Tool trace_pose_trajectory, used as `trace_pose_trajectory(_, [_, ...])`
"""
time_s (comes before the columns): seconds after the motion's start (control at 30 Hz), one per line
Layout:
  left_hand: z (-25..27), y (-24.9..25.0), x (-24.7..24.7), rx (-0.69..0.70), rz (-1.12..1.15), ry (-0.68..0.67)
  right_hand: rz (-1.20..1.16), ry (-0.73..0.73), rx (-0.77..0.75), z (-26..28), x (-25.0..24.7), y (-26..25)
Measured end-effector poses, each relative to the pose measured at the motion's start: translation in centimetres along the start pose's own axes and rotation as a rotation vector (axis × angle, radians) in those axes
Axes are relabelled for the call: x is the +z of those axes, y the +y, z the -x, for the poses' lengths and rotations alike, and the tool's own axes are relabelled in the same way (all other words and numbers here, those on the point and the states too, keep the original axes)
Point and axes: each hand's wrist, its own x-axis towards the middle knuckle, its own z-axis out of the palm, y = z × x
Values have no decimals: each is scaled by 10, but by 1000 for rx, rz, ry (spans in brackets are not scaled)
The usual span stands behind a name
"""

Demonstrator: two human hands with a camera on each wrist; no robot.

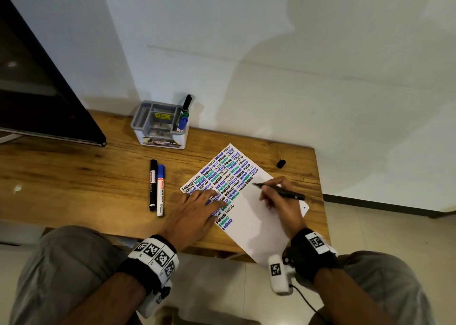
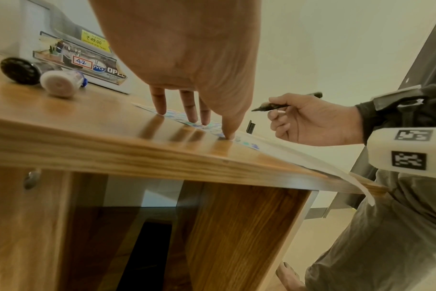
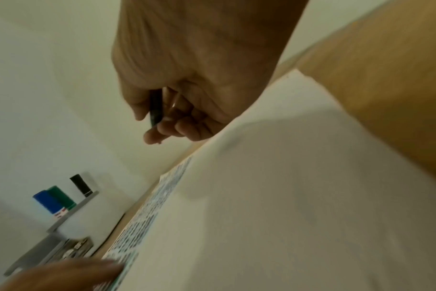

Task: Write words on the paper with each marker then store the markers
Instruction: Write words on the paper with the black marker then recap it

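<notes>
A white paper filled with rows of coloured "HELLO" lies tilted on the wooden table. My right hand grips an uncapped black marker, its tip just over the sheet's upper right part. In the left wrist view the black marker is lifted off the paper. My left hand presses straight fingers on the sheet's left side. The marker's black cap lies at the table's far right. A black marker and a blue marker lie capped left of the paper.
A grey compartment organizer stands at the back against the wall, with black, green and blue markers upright in its right slot. A dark screen leans at the far left. The paper overhangs the table's front edge.
</notes>
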Motion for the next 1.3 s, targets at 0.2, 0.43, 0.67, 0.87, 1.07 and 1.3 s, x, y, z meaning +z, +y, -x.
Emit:
trace_pose_trajectory(0.2, [2, -2, 5, 18, 3, 30, 404, 178, -262, -44, -49, -22])
trace_pose_trajectory(0.43, [5, -2, 3, 25, 79, 0, 677, 113, -177, -91, -53, -17])
trace_pose_trajectory(0.67, [4, -1, -3, -1, 172, 5, 688, 110, -186, -97, -37, -12])
trace_pose_trajectory(0.87, [-1, -1, -18, -88, 281, 43, 280, -202, -258, -41, 13, -32])
trace_pose_trajectory(1.07, [0, 0, -22, -124, 358, 84, 138, -390, -237, 1, 55, -27])
trace_pose_trajectory(1.3, [3, -4, -25, -151, 389, 162, 180, -372, -256, 14, 72, -25])
